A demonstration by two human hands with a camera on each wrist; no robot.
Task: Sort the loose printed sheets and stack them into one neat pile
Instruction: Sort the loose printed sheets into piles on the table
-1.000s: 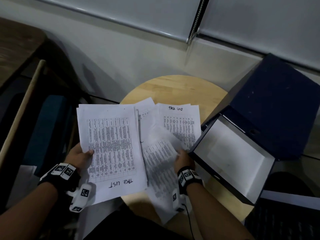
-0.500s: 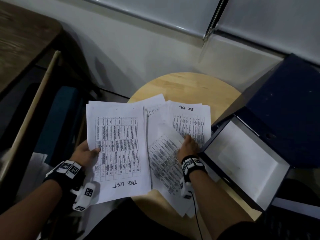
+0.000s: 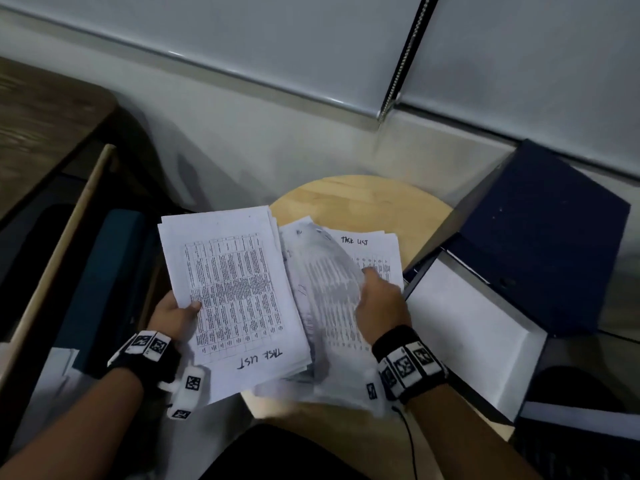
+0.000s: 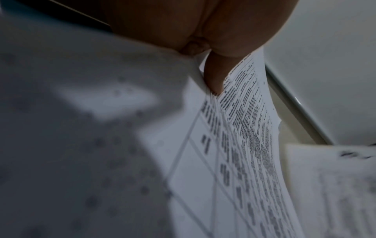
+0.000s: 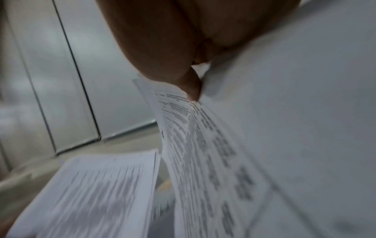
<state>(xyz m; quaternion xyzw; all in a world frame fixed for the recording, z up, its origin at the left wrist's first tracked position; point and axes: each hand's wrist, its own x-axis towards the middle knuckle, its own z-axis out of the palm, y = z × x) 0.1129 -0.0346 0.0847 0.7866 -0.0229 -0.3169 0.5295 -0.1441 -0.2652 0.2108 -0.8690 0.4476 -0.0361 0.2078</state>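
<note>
our left hand (image 3: 173, 315) at 7 o'clock pinches a sheet stack (image 3: 235, 289), thumb on top. our right hand (image 3: 381, 303) at 5 grips a blurred curling sheet (image 3: 325, 289). more sheets (image 3: 374, 251) lie on the round table (image 3: 363, 202) at 12. open binder (image 3: 540, 237) at 2.

This looks like an office or study room — paperwork and filing gear fill it. Printed sheets (image 3: 239, 289) carry dense tables, with "TASK LIST" handwritten on them, and lie over a small round wooden table (image 3: 363, 202). Beside it an open navy lever-arch binder (image 3: 540, 244) shows its pale inner cover. Pale roller blinds (image 3: 242, 32) with a bead chain (image 3: 401, 64) hang behind — a dark wooden desk (image 3: 41, 123) stands at left.
</note>
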